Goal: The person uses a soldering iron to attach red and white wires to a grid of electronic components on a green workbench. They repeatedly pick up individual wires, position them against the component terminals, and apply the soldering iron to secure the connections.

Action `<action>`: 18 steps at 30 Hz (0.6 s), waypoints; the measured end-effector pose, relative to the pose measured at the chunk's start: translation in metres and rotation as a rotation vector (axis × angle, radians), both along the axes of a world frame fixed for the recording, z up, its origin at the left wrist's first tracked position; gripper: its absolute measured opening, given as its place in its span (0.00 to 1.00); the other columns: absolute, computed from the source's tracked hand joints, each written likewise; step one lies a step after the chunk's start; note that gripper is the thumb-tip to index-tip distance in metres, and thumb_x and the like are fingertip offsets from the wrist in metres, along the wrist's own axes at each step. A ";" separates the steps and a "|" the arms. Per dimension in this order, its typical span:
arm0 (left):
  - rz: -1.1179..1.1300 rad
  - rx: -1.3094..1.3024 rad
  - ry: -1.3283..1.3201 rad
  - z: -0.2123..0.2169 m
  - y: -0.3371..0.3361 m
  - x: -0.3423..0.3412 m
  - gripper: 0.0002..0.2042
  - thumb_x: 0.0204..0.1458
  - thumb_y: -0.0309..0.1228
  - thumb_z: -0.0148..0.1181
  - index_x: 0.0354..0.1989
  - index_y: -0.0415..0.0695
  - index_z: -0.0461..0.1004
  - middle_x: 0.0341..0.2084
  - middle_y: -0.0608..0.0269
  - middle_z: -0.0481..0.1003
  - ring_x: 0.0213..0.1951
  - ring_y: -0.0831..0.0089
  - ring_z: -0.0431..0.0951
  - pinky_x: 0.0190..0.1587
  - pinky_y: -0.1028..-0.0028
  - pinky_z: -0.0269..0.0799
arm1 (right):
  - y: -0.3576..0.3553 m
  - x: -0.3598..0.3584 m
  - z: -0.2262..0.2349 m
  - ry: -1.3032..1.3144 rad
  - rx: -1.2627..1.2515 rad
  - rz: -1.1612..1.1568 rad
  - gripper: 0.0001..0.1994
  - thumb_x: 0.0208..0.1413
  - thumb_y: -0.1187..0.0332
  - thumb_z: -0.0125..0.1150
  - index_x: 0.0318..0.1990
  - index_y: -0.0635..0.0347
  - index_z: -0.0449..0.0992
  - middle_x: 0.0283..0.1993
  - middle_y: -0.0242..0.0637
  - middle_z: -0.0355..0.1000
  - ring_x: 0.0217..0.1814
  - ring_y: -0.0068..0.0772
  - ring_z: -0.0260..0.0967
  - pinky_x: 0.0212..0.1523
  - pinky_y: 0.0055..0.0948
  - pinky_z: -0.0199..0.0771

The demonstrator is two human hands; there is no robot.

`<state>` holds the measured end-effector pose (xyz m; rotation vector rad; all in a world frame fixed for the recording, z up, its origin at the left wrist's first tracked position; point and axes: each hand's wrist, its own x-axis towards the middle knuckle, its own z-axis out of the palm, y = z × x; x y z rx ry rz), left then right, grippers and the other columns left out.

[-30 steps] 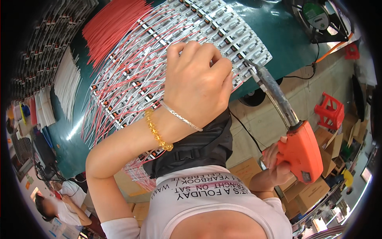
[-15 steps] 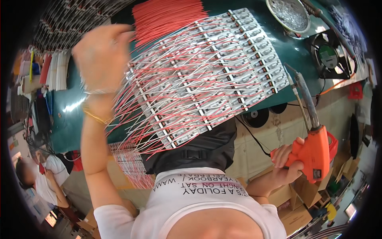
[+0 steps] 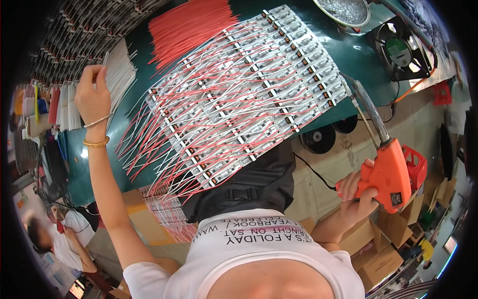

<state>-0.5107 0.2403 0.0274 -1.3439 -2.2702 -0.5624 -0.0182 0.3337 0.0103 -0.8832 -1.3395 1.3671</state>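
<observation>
Clamped fully around the orange soldering gun (image 3: 391,174), the right hand (image 3: 356,199) holds it off the bench edge, tip (image 3: 354,102) pointing up at the near corner of the wired board panel (image 3: 239,99). Risk, as judged — the hot tip could drift onto the red and white leads and scorch insulation. Farther left, the left hand (image 3: 92,94) pinches white wires (image 3: 119,74) from the stack beyond the panel.
</observation>
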 end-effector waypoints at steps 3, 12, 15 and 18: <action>-0.169 0.157 -0.393 0.017 0.024 0.049 0.03 0.53 0.25 0.58 0.30 0.39 0.75 0.26 0.62 0.76 0.28 0.67 0.75 0.35 0.73 0.70 | -0.001 0.003 -0.002 0.000 -0.011 -0.009 0.34 0.60 0.47 0.52 0.57 0.74 0.60 0.14 0.27 0.57 0.12 0.19 0.53 0.15 0.20 0.58; -0.725 -0.071 -0.553 0.007 0.099 0.246 0.06 0.45 0.24 0.65 0.23 0.43 0.72 0.21 0.66 0.70 0.28 0.67 0.69 0.39 0.69 0.59 | -0.024 0.018 0.001 -0.035 -0.037 -0.068 0.40 0.56 0.40 0.54 0.58 0.73 0.60 0.12 0.26 0.57 0.10 0.19 0.52 0.15 0.22 0.58; -0.698 -0.099 -0.526 -0.003 0.104 0.256 0.07 0.43 0.25 0.65 0.21 0.45 0.71 0.19 0.67 0.68 0.28 0.67 0.68 0.39 0.68 0.57 | -0.031 0.026 0.000 -0.040 -0.041 -0.075 0.40 0.55 0.39 0.54 0.57 0.74 0.60 0.12 0.26 0.59 0.10 0.19 0.53 0.15 0.22 0.58; -0.694 -0.101 -0.485 -0.009 0.108 0.260 0.07 0.42 0.24 0.65 0.21 0.46 0.71 0.19 0.68 0.68 0.28 0.67 0.68 0.39 0.68 0.57 | -0.037 0.035 -0.004 -0.084 -0.054 -0.031 0.39 0.55 0.40 0.54 0.55 0.75 0.62 0.12 0.27 0.60 0.11 0.19 0.55 0.15 0.21 0.59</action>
